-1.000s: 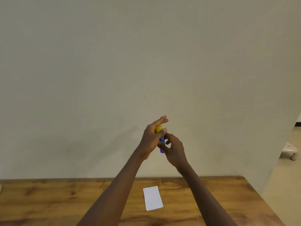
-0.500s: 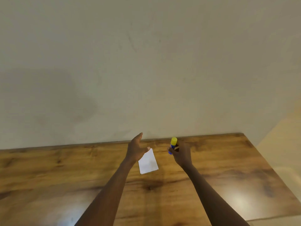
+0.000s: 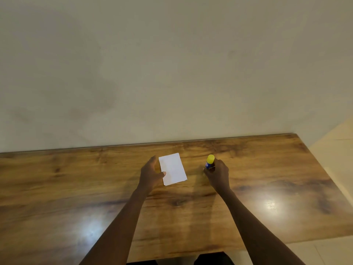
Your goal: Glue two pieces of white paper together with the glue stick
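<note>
Right hand: fingers closed around the blue barrel of the glue stick, held upright with its yellow cap on, base at or just above the wooden tabletop; contact with the surface cannot be told. Left hand: fingers loosely extended, nothing grasped, thumb tip laid on the near-left corner of the white paper. The paper is seen lying flat, at 9 o'clock of the glue stick and near it but apart; only one rectangle is distinguishable, and whether a second sheet lies stacked with it cannot be told. Change recorded: a second ago both hands were raised together on the stick before the wall; since then they have been parted and lowered, stick to the right, free hand to the paper. Judged meaning: the capped stick is being set aside, so gluing is likely finished or pressing remains. Glare patches are noted on the tabletop at 5 and 7 o'clock.
</note>
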